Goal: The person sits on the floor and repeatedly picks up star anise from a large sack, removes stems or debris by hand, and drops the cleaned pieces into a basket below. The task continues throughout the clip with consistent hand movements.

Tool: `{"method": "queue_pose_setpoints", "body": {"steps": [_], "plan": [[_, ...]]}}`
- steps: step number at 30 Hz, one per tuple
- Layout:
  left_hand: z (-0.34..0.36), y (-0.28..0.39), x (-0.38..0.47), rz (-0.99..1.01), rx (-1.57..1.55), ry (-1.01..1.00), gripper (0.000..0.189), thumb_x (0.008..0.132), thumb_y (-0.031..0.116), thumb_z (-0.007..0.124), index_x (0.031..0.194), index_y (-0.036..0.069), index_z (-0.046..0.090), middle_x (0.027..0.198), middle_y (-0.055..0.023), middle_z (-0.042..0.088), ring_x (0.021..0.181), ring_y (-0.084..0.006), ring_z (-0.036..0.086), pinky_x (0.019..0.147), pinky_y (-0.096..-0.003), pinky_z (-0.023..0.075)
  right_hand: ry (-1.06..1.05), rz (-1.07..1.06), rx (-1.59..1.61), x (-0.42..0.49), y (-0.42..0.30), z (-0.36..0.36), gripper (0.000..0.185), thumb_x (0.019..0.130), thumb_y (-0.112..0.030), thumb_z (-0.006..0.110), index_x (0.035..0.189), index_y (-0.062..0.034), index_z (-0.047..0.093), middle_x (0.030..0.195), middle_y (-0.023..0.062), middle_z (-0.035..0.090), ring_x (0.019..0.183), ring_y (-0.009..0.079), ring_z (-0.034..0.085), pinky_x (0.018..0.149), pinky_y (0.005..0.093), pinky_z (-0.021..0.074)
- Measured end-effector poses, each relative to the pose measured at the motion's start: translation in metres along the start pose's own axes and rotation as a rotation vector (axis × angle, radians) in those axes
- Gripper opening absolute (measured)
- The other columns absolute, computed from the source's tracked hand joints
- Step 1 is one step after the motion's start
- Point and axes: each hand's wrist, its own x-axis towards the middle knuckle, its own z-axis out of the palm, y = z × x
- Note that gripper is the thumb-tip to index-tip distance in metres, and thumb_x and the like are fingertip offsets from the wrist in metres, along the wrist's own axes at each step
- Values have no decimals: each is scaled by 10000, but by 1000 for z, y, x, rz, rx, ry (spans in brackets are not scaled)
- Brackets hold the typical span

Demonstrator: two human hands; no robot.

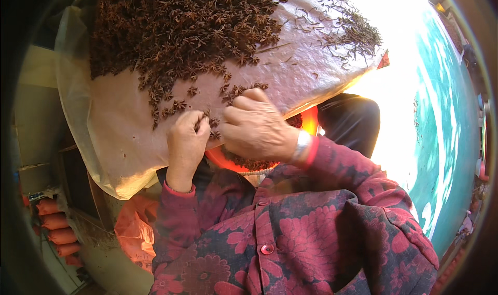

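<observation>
A large heap of dried star anise point(186, 26) covers the far part of a plastic-sheeted table point(120, 112). My left hand point(186, 147) is at the near edge, thumb and forefinger pinched on a small dark piece that looks like star anise. To its right, my right hand point(256, 127) is curled just above the sheet and slightly blurred. Its fingertips face away from me, so whatever they may hold is hidden. Loose star anise pods point(233, 92) lie around both hands. Below the table edge, partly covered by my right hand, is an orange basin point(310, 120) containing dark reddish-brown pieces.
Thin dried stems point(356, 34) are piled at the table's far right. Orange filled bags point(62, 232) are stacked at lower left, near an orange sack point(136, 229). A dark-panelled wooden frame point(83, 186) stands beside the table. Green flooring point(439, 120) lies at right in strong sunlight.
</observation>
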Motion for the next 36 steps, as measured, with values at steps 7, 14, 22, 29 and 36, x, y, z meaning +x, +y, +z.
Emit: {"method": "queue_pose_setpoints", "body": {"steps": [7, 14, 22, 29, 36], "plan": [[-36, 12, -21, 10, -149, -259, 27, 869, 21, 692, 861, -3, 681, 759, -90, 619, 707, -206, 628, 654, -328, 488, 245, 443, -421, -80, 82, -131, 78, 766, -58, 687, 740, -79, 617, 738, 96, 547, 747, 317, 575, 730, 428, 440], [12, 28, 48, 167, -24, -173, 202, 900, 68, 722, 1100, 43, 705, 853, -81, 613, 764, -199, 626, 714, -326, 513, -41, 591, -60, -76, 49, -130, 103, 788, -46, 673, 727, -62, 592, 741, 88, 554, 699, 303, 548, 686, 405, 441], [15, 14, 30, 420, 183, -167, 271, 831, 59, 766, 1089, 127, 719, 788, -60, 542, 704, -223, 593, 627, -357, 493, -317, 611, -361, -35, 79, -114, 133, 913, -74, 645, 1017, -31, 716, 936, 145, 672, 885, 341, 674, 815, 405, 535], [-5, 0, -5, 27, -175, 8, 349, 901, 42, 742, 1242, 105, 705, 824, -3, 570, 693, -109, 529, 629, -270, 468, -70, 425, -159, 1, 59, -23, 172, 840, -266, 758, 842, -104, 700, 898, 100, 634, 981, 324, 587, 920, 447, 414], [-31, -2, -35, -383, -772, 37, 102, 1018, 114, 651, 1039, 53, 730, 772, 62, 574, 639, -4, 455, 569, -176, 375, -25, 489, 0, 4, 66, 4, 211, 852, -275, 757, 777, -90, 688, 885, 111, 623, 976, 331, 583, 926, 473, 400]]}}
